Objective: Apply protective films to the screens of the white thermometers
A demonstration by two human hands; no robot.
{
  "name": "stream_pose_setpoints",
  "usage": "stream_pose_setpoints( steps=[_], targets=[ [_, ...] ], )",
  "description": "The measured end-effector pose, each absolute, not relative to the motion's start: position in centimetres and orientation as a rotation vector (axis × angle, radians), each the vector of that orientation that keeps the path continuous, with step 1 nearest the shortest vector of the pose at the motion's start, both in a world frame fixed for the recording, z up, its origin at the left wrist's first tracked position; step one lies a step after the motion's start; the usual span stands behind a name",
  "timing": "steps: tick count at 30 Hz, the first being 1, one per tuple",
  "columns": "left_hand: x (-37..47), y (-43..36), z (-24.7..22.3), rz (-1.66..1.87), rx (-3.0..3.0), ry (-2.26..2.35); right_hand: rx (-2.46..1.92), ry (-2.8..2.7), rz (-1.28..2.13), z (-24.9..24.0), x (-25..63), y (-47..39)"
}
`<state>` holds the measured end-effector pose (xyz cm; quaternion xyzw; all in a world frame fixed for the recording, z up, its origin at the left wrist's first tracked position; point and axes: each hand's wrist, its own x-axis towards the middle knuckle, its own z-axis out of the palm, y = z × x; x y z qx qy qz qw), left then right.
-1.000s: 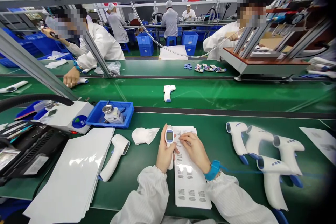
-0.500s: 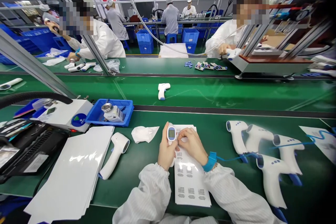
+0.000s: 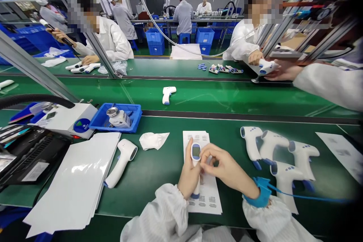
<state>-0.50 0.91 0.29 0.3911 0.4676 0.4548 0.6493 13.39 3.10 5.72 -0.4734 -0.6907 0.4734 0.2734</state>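
My left hand (image 3: 188,176) is wrapped round a white and blue handheld thermometer (image 3: 196,152), its small grey screen facing up. At the thermometer's right side, the fingers of my right hand (image 3: 219,164) are pinched together; anything between them is too small to make out. A blue strap (image 3: 262,193) circles my right wrist. Beneath both hands lie white label sheets (image 3: 205,200) with small printed blocks. One more thermometer (image 3: 121,162) rests to the left, near a crumpled white cloth (image 3: 153,140). Several others, such as this front one (image 3: 287,179), lie at the right.
A blue tray (image 3: 136,119) holds a bottle. White sheets (image 3: 76,177) and a black device (image 3: 42,159) occupy the left. On the green belt (image 3: 198,100) sits a thermometer (image 3: 168,94). Across it, a person's hand (image 3: 255,57) and another person's sleeve (image 3: 329,79) meet at a thermometer.
My hands and the held thermometer have shifted right and slightly down over the sheets. Another person's arm has entered from the right, reaching a thermometer. The belt thermometer appears slightly further left.
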Motion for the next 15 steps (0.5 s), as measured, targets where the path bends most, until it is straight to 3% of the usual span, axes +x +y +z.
stream_pose_setpoints(
  steps=[4, 15],
  targets=[
    [0.4, 0.2, -0.3, 1.014, 0.957, 1.141, -1.331, -1.841, 1.039, 5.2, 13.4, 4.7],
    [0.2, 0.5, 0.3, 0.936, 0.924, 1.065, -1.330, -1.820, 1.082, 5.2, 13.1, 5.8]
  ],
)
